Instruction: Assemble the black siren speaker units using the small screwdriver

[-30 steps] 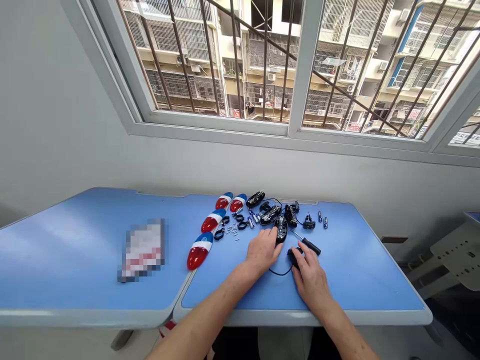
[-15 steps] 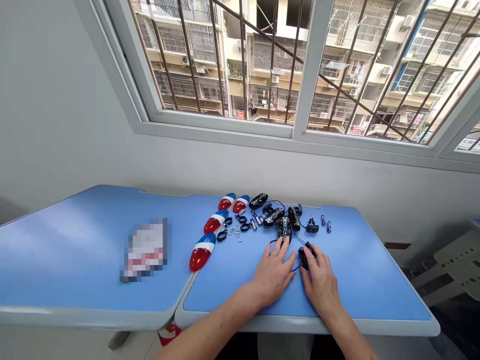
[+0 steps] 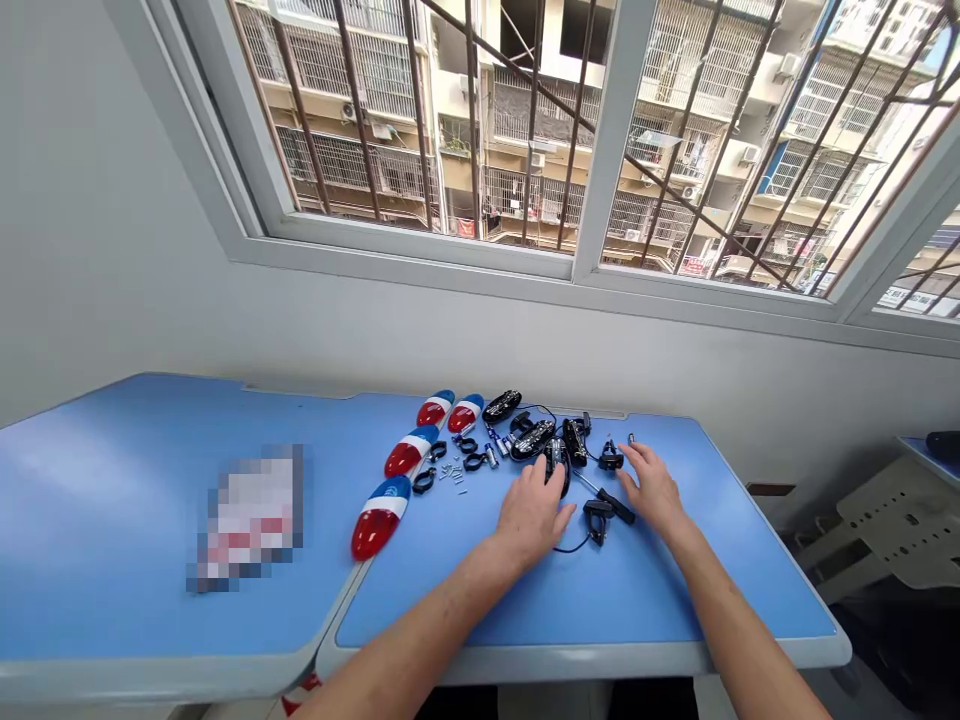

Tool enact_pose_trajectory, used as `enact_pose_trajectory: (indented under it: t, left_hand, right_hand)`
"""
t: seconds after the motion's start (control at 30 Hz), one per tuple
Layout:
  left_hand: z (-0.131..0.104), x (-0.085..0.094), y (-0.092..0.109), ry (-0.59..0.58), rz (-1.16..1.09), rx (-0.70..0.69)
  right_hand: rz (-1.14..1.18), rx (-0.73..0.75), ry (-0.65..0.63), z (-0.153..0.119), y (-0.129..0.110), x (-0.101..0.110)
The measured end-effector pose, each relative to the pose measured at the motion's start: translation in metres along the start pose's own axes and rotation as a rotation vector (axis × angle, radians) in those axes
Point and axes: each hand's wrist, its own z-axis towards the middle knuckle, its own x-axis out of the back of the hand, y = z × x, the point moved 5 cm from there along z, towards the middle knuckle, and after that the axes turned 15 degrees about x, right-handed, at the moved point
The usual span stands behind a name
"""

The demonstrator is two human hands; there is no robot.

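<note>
My left hand lies with fingers stretched over the near end of a black oval housing, thumb apart. Its fingertips hide part of that housing. Over on the right, my right hand is open, thumb and fingers spread, with the tip of a small battery showing just past its fingertips. A black clip-like part sits to the left of those fingers. Between my hands lie a screwdriver with a black handle and another black clip part on a thin cable.
Several red, white and blue oval covers stand along the left. Near them are black ring clamps, loose screws and batteries. More black housings lie behind my left hand. A blurred packet rests on the left table.
My right hand has let go of the black clip part and moved up and right to the batteries. My left hand has shifted forward onto the near housing. The view has turned slightly right.
</note>
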Motion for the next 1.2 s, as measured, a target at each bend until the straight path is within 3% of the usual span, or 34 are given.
enact_pose_trajectory:
  t: [0.17, 0.4, 0.6, 0.73, 0.83, 0.97, 1.2]
  left_hand:
    - [0.012, -0.015, -0.002, 0.002, -0.011, 0.017]
    - [0.014, -0.024, -0.008, 0.044, -0.101, -0.067]
    - [0.013, -0.028, -0.009, 0.041, -0.13, -0.061]
    - [0.008, -0.019, -0.014, 0.077, -0.189, -0.056]
    - [0.004, -0.006, -0.015, 0.109, -0.229, -0.05]
    - [-0.001, 0.004, -0.007, 0.087, -0.268, -0.088]
    - [-0.003, -0.005, -0.004, 0.088, -0.302, -0.112]
  right_hand:
    - [-0.063, 0.045, -0.127, 0.021, -0.014, -0.013]
    - [-0.085, 0.122, -0.101, 0.012, -0.018, -0.008]
    - [-0.039, 0.142, -0.056, 0.002, -0.017, -0.001]
    - [-0.062, -0.061, 0.058, 0.003, -0.001, 0.024]
    - [-0.147, -0.28, -0.024, 0.009, 0.021, 0.033]
    - [-0.219, -0.355, -0.216, 0.024, 0.038, 0.019]
    - [-0.259, -0.354, -0.342, 0.036, 0.04, -0.008]
